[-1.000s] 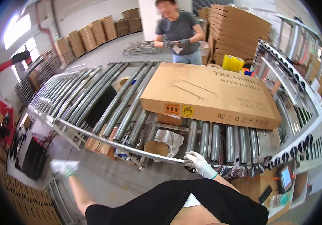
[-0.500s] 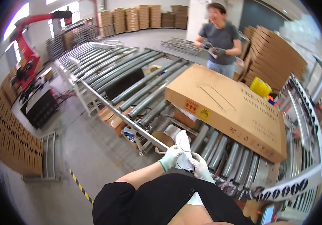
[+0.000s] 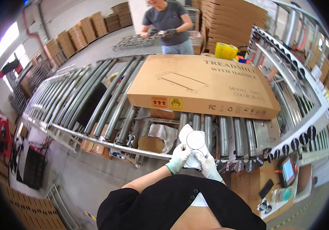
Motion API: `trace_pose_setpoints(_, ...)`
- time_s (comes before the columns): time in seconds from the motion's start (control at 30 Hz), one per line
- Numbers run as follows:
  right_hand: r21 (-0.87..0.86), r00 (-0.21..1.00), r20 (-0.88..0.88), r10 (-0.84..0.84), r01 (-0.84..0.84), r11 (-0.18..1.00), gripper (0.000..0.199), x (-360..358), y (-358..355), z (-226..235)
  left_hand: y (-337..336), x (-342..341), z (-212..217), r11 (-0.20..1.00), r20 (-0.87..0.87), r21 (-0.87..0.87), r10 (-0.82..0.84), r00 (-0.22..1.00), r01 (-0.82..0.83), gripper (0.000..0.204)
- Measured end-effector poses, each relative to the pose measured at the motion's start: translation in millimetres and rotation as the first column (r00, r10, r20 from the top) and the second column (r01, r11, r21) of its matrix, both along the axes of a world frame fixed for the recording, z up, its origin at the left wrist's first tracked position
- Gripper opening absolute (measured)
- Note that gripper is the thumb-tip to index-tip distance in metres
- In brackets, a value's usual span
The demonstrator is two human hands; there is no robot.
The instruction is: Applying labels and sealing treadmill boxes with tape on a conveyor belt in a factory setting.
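Note:
A white strip with large round, black-outlined stickers is held in front of my chest. My left hand, in a white glove with a green cuff, pinches the strip's left edge. The right hand, gloved the same way, grips it from the other side, its thumb on the lower circle. Just beyond my hands lies a large flat cardboard box on the roller conveyor. Neither hand touches the box.
Across the conveyor stands a co-worker in dark gloves, holding something small. Yellow tape rolls sit behind the box. A metal frame rises at right. A side table holds a screen device, a phone and a clear bottle.
My view has swung to the right, so the box now lies more squarely ahead and the side table shows. The sticker strip faces me more flatly; both hands keep hold of it.

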State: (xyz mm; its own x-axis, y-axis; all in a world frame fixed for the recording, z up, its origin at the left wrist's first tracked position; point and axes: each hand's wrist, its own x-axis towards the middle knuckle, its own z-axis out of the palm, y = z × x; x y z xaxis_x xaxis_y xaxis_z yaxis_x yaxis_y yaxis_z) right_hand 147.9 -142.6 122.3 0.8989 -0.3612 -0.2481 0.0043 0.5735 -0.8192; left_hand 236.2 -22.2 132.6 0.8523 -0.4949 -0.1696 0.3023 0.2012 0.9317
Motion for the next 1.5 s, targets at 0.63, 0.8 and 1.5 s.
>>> trace_pose_setpoints(0.63,0.150,0.879,0.106,-0.465,0.449,0.881,0.033,-101,-90,-21,-119,-41,28,0.810,0.235,0.285,-0.577,0.782,0.512,0.006)
trace_pose_setpoints(0.8,0.113,0.861,0.100,-0.498,0.488,0.866,0.043,-147,-119,-30,-160,-66,26,0.758,0.428,0.475,-0.642,0.636,0.446,0.008)
trace_pose_setpoints(1.5,0.262,0.846,0.062,-0.530,0.498,0.826,0.016,-207,-177,-9,-248,-133,40,0.744,0.318,0.407,-0.660,0.681,0.530,0.012)
